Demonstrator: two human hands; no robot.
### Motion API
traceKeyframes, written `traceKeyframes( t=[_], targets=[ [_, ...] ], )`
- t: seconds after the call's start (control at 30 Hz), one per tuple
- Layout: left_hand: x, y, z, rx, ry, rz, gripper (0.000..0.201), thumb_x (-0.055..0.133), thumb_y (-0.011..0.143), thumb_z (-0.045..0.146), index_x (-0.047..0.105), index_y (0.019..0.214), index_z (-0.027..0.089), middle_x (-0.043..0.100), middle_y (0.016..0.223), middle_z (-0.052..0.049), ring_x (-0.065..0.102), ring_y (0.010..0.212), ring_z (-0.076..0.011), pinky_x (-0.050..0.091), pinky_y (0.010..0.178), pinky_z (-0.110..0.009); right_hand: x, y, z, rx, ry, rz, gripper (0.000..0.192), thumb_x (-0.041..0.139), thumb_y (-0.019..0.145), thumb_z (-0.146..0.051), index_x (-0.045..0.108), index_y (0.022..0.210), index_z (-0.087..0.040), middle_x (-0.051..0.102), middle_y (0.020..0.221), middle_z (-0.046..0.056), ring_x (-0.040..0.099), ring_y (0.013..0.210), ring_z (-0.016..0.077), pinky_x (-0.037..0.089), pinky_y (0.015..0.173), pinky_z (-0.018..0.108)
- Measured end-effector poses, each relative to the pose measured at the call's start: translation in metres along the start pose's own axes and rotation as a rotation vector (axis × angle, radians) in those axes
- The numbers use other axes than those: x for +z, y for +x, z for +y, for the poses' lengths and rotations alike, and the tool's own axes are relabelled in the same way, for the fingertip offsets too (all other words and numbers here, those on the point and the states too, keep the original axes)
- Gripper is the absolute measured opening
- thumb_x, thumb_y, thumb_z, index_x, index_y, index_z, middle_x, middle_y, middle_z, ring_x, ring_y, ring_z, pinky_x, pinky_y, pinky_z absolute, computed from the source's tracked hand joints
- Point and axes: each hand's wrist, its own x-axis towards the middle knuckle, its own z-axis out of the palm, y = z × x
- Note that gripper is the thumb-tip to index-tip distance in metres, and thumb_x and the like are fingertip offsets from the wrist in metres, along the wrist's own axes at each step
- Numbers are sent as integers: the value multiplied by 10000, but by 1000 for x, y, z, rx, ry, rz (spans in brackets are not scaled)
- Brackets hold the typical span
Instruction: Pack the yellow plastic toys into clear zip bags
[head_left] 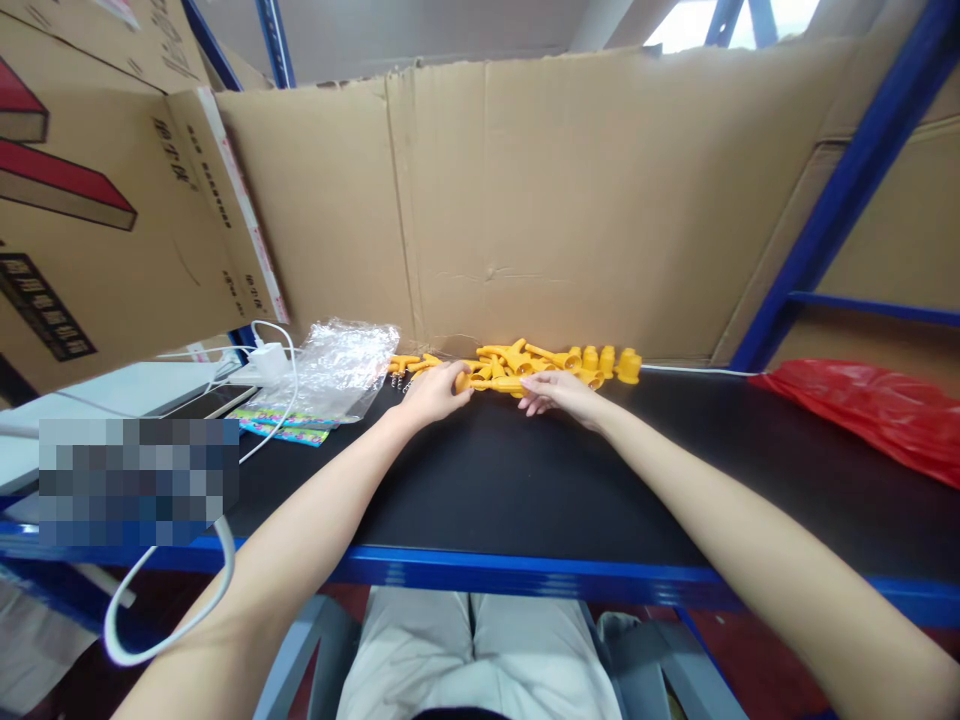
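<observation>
The left hand (439, 393) and the right hand (559, 395) faced each other a little apart near the middle of the frame. The left was curled around a rounded yellow part (463, 382); the right had its fingertips at the end of a smooth, slim yellow piece (508, 384), though whether they pinched it I could not tell, nor whether the two parts were joined. Just behind lay a heap of yellow pieces (514, 355), glossy and plastic-looking, some with flared, bell-like ends. Short yellow cups (628, 367) stood to its right, and T-shaped yellow handles (405, 362) with thin metal spirals (406, 381) lay to its left.

Left of centre, a crinkled clear plastic bag (341, 365) rested partly over a brightly printed packet (300, 432). Beside it were a white plug (268, 362) and a white cable (225, 560), which looped down across the left forearm at the lower left. A pixelated patch hid what was there. A shiny, creased red plastic sheet (855, 412) lay at the right edge.

The tabletop (525, 490) was matt black with a blue metal edge (495, 570). Brown cardboard (585, 200), creased and ragged along its top, walled the back; a printed carton (97, 260) filled the upper left, and a slanting blue post (847, 190) crossed the upper right.
</observation>
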Motion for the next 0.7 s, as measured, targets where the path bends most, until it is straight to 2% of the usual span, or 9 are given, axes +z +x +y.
traceKeyframes(
  t=[0.27,0.37,0.47,0.53,0.6,0.7],
  targets=[
    [-3,-1,3,-16,-31,38,365,460,827,414,467,1142,229,620,977,-39,595,872,-193,450,730,-303,2,0,-3,-28,26,42,292,590,764,-457,589,806,-169,679,724,73,616,572,126,503,538,247],
    [-6,1,1,-73,-18,48,392,388,866,415,395,1214,235,620,980,-40,599,878,-199,455,728,-316,0,2,-6,-106,16,186,309,605,750,-437,577,895,-166,672,722,67,611,563,134,497,552,270],
    [-4,1,-9,-120,87,3,331,393,852,277,443,1173,211,589,1064,-66,577,948,-209,453,773,-323,-8,6,-4,-237,-42,440,402,593,743,-453,536,1024,-170,663,754,57,608,584,151,493,565,297],
    [0,0,-17,-132,184,-82,353,421,794,160,488,1140,188,549,1137,-91,541,1023,-222,438,832,-331,-16,6,-1,-354,-232,616,442,580,745,-469,525,1074,-179,654,806,56,600,616,161,487,601,321],
    [5,-2,-25,-123,261,-178,429,443,743,101,496,1161,181,502,1206,-110,485,1105,-247,404,900,-367,-24,4,2,-447,-541,747,435,559,766,-455,527,1112,-194,642,903,68,588,660,169,468,654,343],
    [10,-4,-33,-121,305,-275,465,432,744,102,492,1194,203,435,1298,-108,404,1192,-289,372,932,-444,-30,1,7,-489,-977,788,374,476,835,-381,516,1168,-216,614,1010,83,575,761,194,419,703,345]
  ],
)
